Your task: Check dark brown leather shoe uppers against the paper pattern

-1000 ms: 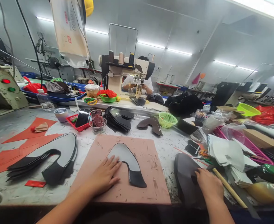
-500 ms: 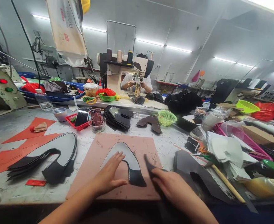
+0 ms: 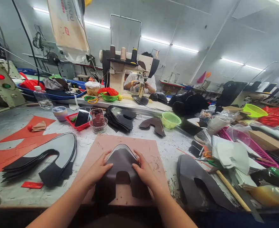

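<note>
A dark grey U-shaped shoe upper piece lies over a light grey-and-black U-shaped piece, whose pale rim shows at the top curve. Both rest on a pink board. My left hand grips the upper's left edge, thumb on top. On the opposite edge my right hand does the same, its fingers curled at the rim. Most of the lower piece is covered. A stack of light grey-and-black pieces sits to the left, and a stack of dark grey uppers to the right.
Behind the board are black cut pieces, a green basket and a red basket with a phone. A hammer lies at right. A person sits behind the sewing machine across the table.
My right hand has brought the dark upper from the right onto the pale piece. My left hand has shifted from lying on the pale piece to gripping the upper's left edge.
</note>
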Demonstrator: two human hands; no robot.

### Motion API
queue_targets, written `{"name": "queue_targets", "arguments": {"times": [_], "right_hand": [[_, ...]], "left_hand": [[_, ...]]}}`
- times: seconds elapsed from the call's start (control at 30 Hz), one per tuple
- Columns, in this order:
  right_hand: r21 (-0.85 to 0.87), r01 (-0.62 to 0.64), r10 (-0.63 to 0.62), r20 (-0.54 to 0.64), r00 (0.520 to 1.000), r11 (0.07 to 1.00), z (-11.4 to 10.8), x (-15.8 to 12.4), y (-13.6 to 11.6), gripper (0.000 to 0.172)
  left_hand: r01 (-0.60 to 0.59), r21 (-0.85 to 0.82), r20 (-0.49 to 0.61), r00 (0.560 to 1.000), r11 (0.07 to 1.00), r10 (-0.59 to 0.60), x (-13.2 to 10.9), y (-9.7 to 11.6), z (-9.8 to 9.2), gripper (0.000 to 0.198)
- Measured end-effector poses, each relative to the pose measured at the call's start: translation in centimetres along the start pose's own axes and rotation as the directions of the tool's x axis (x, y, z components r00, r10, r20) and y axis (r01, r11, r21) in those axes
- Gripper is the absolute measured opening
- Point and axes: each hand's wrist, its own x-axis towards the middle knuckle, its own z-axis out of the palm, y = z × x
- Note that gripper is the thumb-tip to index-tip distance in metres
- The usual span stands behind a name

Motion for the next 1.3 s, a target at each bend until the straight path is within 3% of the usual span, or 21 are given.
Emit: {"name": "queue_targets", "arguments": {"times": [0.07, 0.17, 0.3, 0.8, 1.17, 1.23, 1.3], "right_hand": [[-0.099, 0.070, -0.072, -0.014, 0.997, 0.993, 0.5, 0.4, 0.5, 0.046], [-0.203, 0.160, -0.163, 0.005, 0.987, 0.966, 0.7, 1.5, 1.0, 0.037], [-0.334, 0.140, -0.140, 0.023, 0.990, 0.932, 0.8, 2.4, 1.5, 0.035], [-0.378, 0.130, -0.114, 0.063, 0.991, 0.917, 0.8, 2.4, 1.9, 0.034], [-0.378, 0.097, -0.080, 0.059, 0.995, 0.921, 0.8, 2.6, 2.2, 0.035], [-0.378, 0.079, -0.063, 0.056, 0.996, 0.922, 0.7, 2.8, 2.0, 0.034], [-0.379, 0.070, -0.052, 0.057, 0.997, 0.923, 0.7, 3.1, 1.7, 0.032]], "left_hand": [[-0.107, 0.219, -0.095, 0.987, 0.970, 0.130, 1.1, -0.9, -0.2, 0.062], [-0.194, 0.529, -0.115, 0.948, 0.826, 0.296, 3.1, -1.8, -0.5, 0.044], [-0.189, 0.726, -0.055, 0.942, 0.661, 0.330, 4.5, -2.4, -0.7, 0.036], [-0.123, 0.833, -0.040, 0.959, 0.539, 0.281, 4.2, -2.5, -0.4, 0.034], [-0.150, 0.878, 0.013, 0.957, 0.454, 0.291, 4.3, -2.4, -0.3, 0.035], [-0.149, 0.902, 0.021, 0.953, 0.405, 0.302, 4.2, -1.7, -0.1, 0.031], [-0.207, 0.935, 0.096, 0.929, 0.287, 0.357, 4.4, -0.7, 0.5, 0.024]]}}
